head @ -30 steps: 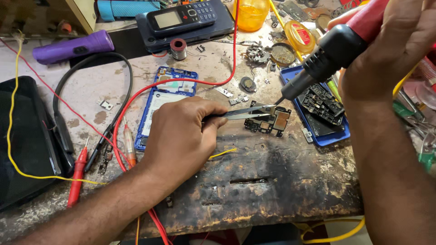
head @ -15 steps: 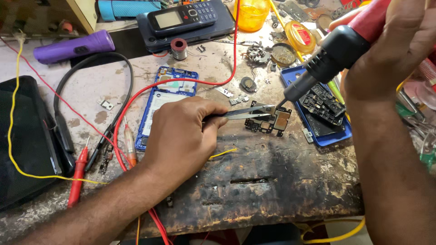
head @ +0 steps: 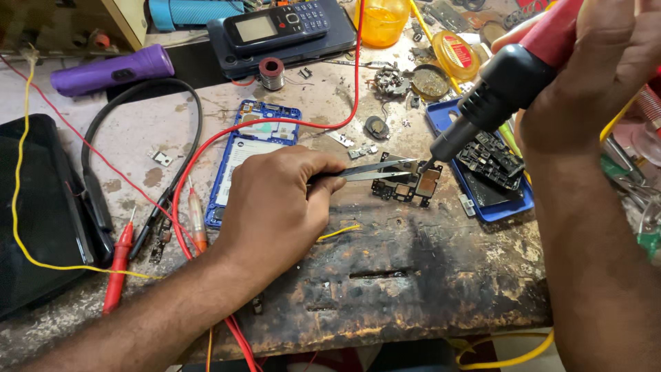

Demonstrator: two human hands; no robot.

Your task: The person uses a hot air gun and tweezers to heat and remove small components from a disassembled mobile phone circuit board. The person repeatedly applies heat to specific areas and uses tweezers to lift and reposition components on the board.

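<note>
My left hand (head: 275,200) grips metal tweezers (head: 375,171) whose tips rest on a small phone circuit board (head: 410,182) lying on the scorched workbench (head: 385,275). My right hand (head: 599,76) holds a red and black hot-air tool (head: 509,83), tilted down to the left, with its nozzle tip just above the board's upper right part. An opened blue phone frame (head: 251,141) lies behind my left hand, partly hidden by it.
A second blue phone shell (head: 496,196) with black parts sits right of the board. Red probe leads (head: 120,262), a black cable, a purple torch (head: 113,69), a keypad phone (head: 279,24), an orange jar (head: 382,21) and a black tablet (head: 38,207) surround the spot.
The hot-air tool's nozzle has shifted slightly toward the board. My left hand and the tweezers have stayed in place.
</note>
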